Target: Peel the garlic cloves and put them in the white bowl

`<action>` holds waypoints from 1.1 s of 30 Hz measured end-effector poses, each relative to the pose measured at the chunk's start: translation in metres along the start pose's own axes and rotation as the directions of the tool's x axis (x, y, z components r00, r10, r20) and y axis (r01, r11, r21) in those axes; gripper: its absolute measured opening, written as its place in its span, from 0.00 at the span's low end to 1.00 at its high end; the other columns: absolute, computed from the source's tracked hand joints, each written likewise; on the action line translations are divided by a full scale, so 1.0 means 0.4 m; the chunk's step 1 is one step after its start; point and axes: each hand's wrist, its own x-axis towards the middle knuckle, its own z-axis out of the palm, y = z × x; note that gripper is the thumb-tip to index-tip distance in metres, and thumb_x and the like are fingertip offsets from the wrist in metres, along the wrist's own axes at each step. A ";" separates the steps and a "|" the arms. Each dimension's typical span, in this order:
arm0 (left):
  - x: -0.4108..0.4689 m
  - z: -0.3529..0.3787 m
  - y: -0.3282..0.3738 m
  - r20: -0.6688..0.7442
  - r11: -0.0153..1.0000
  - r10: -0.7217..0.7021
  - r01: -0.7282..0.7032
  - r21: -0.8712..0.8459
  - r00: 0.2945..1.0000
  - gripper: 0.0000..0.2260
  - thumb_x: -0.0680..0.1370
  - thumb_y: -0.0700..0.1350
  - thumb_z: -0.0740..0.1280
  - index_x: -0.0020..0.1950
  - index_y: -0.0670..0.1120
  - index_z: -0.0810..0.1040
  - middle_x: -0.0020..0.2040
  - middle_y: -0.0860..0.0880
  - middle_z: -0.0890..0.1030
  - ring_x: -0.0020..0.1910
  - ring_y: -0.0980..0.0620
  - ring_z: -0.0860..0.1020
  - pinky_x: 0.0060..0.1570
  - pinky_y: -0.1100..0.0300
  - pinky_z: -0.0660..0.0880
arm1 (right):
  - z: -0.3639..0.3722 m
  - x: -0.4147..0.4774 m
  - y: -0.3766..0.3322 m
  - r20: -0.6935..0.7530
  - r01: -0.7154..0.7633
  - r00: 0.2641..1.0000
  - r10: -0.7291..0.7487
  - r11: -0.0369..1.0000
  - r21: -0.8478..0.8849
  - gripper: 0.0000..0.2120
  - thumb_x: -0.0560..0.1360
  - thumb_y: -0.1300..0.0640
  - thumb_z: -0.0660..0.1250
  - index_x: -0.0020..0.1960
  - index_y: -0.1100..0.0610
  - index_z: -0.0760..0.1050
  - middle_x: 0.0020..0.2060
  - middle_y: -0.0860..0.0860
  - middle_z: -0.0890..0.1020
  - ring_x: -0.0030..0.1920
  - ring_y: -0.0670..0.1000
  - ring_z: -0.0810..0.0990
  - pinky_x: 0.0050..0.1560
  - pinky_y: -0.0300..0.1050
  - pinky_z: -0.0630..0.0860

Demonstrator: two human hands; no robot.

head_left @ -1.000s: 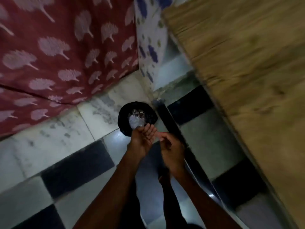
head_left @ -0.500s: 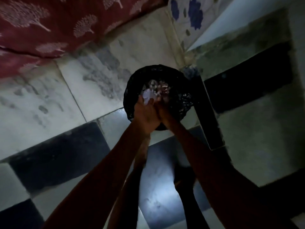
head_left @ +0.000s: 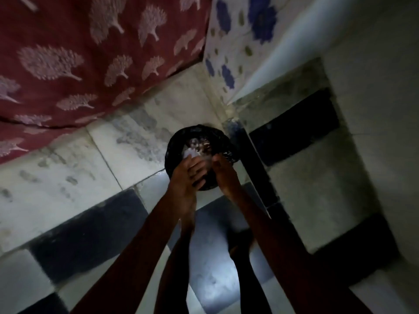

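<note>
While your left hand (head_left: 184, 177) and right hand (head_left: 225, 175) hang loose-fingered, nearly touching, over the round black bag-lined bin (head_left: 173, 145) mid-frame, a garlic clove could slip in unseen — the light is dim.

Two long, slim forearms (head_left: 136, 245) are showing bare up to the wrists, each ending in a bare grip: the left grip (head_left: 186, 175) and the right grip (head_left: 223, 175). Between them, two lower legs (head_left: 174, 268) are showing in deep shadow, their covering too dim to tell.
</note>
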 end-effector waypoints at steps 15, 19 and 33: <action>-1.000 0.560 -0.077 0.397 0.665 0.097 -0.356 0.656 0.913 0.10 0.81 0.36 0.58 0.49 0.46 0.77 0.40 0.49 0.81 0.30 0.60 0.79 0.31 0.68 0.72 | -0.592 -1.105 -0.276 -0.482 0.354 0.864 -0.144 0.855 0.379 0.09 0.79 0.67 0.64 0.53 0.58 0.81 0.41 0.55 0.85 0.39 0.47 0.82 0.39 0.41 0.76; -1.094 0.718 -0.259 0.538 0.486 -0.037 -0.456 0.746 0.842 0.09 0.81 0.36 0.58 0.48 0.46 0.77 0.40 0.50 0.82 0.34 0.56 0.78 0.34 0.65 0.72 | -0.754 -1.239 -0.165 -0.629 0.408 0.776 -0.056 0.804 0.432 0.09 0.79 0.67 0.63 0.54 0.61 0.81 0.39 0.50 0.84 0.36 0.43 0.81 0.37 0.35 0.75; -1.059 1.140 -0.857 0.783 -0.021 -0.009 -0.783 0.622 0.623 0.08 0.77 0.35 0.65 0.51 0.42 0.82 0.42 0.54 0.82 0.38 0.66 0.78 0.43 0.69 0.73 | -1.212 -1.463 0.341 -0.777 0.465 0.608 0.165 0.719 0.517 0.09 0.79 0.63 0.64 0.52 0.56 0.82 0.40 0.52 0.86 0.38 0.48 0.82 0.38 0.41 0.76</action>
